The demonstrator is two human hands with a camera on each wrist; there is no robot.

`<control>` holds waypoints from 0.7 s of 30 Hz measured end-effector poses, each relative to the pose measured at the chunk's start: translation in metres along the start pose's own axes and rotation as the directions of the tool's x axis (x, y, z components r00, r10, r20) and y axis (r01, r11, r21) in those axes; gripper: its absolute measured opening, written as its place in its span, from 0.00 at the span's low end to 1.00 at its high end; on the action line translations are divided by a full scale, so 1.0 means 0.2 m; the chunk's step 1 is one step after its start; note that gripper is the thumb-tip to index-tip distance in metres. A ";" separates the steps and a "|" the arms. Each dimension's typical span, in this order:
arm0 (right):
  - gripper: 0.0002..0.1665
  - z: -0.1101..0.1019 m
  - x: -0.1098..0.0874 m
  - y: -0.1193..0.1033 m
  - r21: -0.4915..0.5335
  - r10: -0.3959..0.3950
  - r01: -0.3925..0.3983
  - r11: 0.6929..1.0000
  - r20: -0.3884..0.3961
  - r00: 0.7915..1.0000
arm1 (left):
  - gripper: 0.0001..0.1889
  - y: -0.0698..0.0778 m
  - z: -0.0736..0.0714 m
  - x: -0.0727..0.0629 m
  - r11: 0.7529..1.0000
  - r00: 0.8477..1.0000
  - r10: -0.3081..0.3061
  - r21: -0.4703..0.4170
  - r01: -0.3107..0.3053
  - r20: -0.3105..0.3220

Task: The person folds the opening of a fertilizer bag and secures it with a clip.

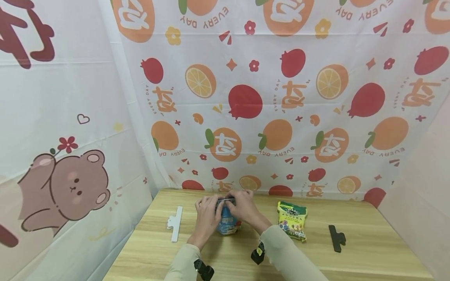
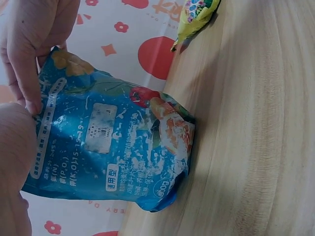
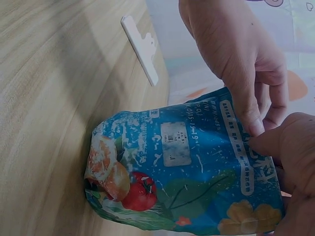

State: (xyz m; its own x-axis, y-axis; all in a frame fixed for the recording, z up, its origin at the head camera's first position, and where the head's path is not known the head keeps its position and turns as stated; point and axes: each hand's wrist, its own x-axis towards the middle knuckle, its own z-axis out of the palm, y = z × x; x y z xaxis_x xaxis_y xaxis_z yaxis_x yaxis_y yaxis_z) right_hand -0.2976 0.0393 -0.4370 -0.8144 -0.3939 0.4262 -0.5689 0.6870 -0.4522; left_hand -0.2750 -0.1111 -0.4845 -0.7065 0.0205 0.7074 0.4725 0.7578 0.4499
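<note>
**Blue plastic bag (image 1: 227, 224) pinched along its top edge**

Both hands are at the bag's upper edge, their fingertips close together. With my left hand (image 1: 208, 214) I pinch one side of that edge: the thumb (image 3: 253, 124) presses the printed front and the other fingers curl behind. My right hand (image 1: 245, 207) pinches the other side in the same way, so neither is spread open. Whether the bag's mouth is sealed, I cannot tell.

The bag is upright, its crumpled base against the wooden table (image 1: 369, 244), left of the middle and toward the far side. A white label (image 2: 101, 128) with a barcode sits on its front, near a printed tomato (image 3: 140, 191), and pale scuffs run over the print.

Off to my left, well apart from the bag, lies a white clip (image 1: 177, 224). On my right a green and yellow packet (image 1: 291, 220) lies beyond my forearm, and a black clip (image 1: 336, 238) rests farther right again. Pale sleeves (image 1: 291, 253) cover both my arms, with a small black device (image 1: 258, 253) at each wrist. Behind the table hangs a white cloth (image 1: 218, 47) printed with oranges and red fruit.
</note>
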 end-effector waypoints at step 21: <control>0.06 -0.01 0.00 0.02 -0.024 0.012 -0.012 1.000 0.016 1.000 | 0.04 -0.01 0.01 -0.01 0.997 1.000 0.024 0.072 -0.025 0.008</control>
State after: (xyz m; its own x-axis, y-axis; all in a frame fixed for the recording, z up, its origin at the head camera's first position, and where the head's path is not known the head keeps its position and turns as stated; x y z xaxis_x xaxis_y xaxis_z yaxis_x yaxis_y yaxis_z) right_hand -0.2996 0.0419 -0.4374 -0.8230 -0.3950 0.4082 -0.5562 0.7062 -0.4381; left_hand -0.2762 -0.1103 -0.4874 -0.6991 0.0446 0.7136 0.4507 0.8023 0.3914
